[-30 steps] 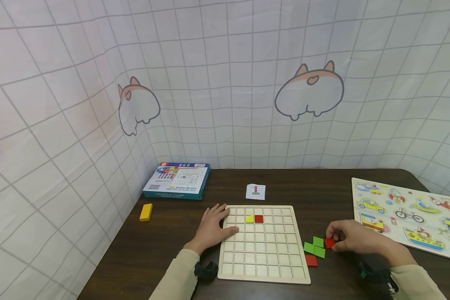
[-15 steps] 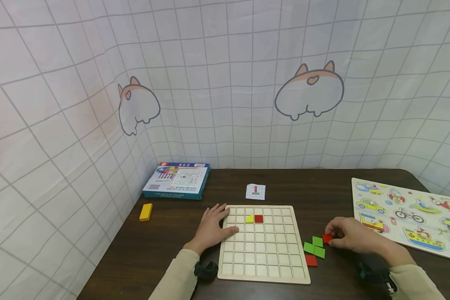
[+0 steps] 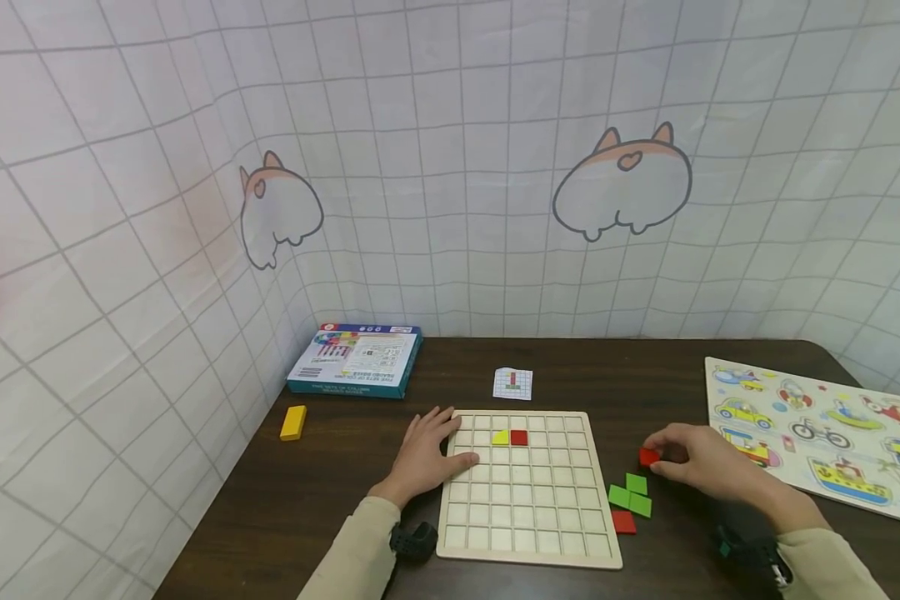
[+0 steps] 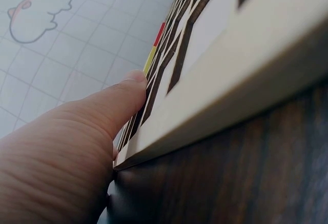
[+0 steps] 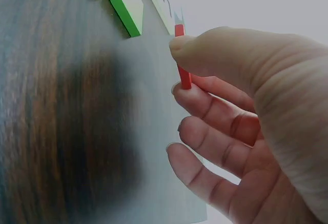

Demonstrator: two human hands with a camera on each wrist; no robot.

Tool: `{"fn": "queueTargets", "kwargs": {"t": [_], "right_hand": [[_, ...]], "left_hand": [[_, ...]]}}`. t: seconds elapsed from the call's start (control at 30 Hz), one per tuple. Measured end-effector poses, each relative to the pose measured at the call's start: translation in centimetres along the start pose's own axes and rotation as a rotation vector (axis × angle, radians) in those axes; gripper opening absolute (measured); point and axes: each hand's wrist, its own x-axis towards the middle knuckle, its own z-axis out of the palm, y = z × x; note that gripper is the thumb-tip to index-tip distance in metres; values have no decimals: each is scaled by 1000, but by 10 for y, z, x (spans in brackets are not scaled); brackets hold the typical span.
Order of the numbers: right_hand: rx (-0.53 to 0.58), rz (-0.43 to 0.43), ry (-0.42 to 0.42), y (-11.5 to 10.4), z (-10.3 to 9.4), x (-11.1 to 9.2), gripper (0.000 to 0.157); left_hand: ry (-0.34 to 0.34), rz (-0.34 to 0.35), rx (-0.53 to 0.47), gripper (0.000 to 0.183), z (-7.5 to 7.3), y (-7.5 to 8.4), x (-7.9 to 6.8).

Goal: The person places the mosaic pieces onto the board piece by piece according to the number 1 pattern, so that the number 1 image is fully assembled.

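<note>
1. A person's right hand (image 3: pixel 696 460) pinches a red tile (image 3: pixel 648 457) right of the grid board (image 3: pixel 521 515), just beyond three green tiles (image 3: pixel 640 505).
2. The left hand (image 3: pixel 422 460), fingers extended, rests on the board's left edge.

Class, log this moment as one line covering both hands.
left hand: rests on grid board; right hand: pinches red tile; on board: yellow piece, red square
</note>
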Motion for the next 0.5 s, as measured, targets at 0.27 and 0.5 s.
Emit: {"fn": "queueTargets", "kwargs": {"t": [0.27,0.5], "right_hand": [[-20,-87,33,-8,3,8,22],[-1,-119,35,-19,12,19,22]], "left_hand": [[4,-2,4,79,-1,0,1],[3,-5,2,79,-1,0,0]]}}
